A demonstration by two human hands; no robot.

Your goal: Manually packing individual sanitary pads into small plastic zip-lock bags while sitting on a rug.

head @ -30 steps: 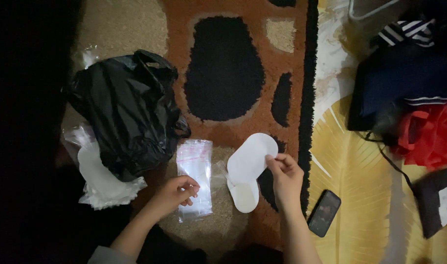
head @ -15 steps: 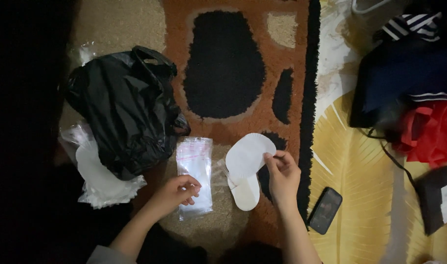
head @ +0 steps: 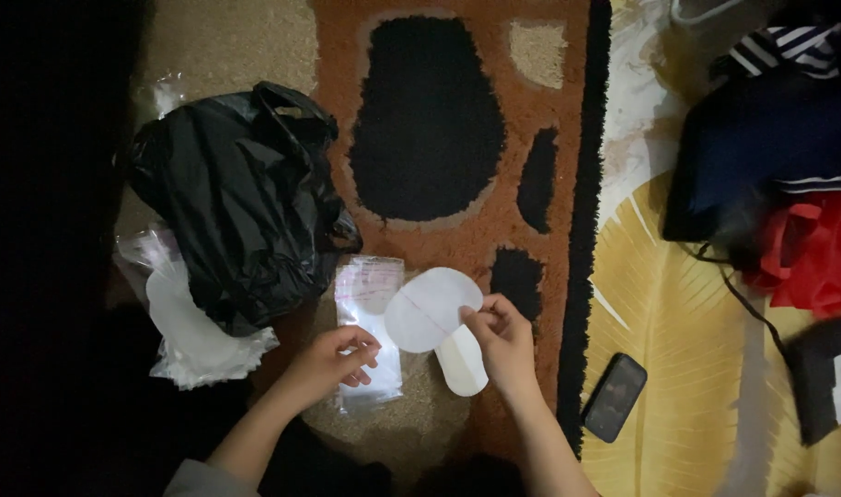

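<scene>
Right now the white flat slipper pair (head: 436,327) sits at centre-bottom, lifted just above the rug (head: 540,147) w/ the rounded toe end tilted up-left and the narrow end pointing down. Right hand (head: 503,345) has its grip pinched on the right edge of the top piece, thumb and fingertips closed on it. Just left of it, touching or slightly under the toe end, lies a clear plastic sleeve (head: 370,336) flat on the rug. Left hand (head: 333,364) has its grip curled on the sleeve's left edge, fingers bent over the plastic, holding it.

Further left: a crumpled black plastic bag (head: 236,202), bulky, top open. Below-left of that, partly under it, a clear bag w/ white items (head: 186,331) inside.

Rug is orange-brown w/ black blobs and beige patches. To its right, past the black border, a yellow leaf-pattern mat (head: 678,322). On that mat, near the right forearm, a dark phone (head: 615,397) lies face up, tilted. Upper right: pile of dark clothes (head: 770,147) w/ a striped bit, and a red fabric (head: 812,248) below it.
</scene>
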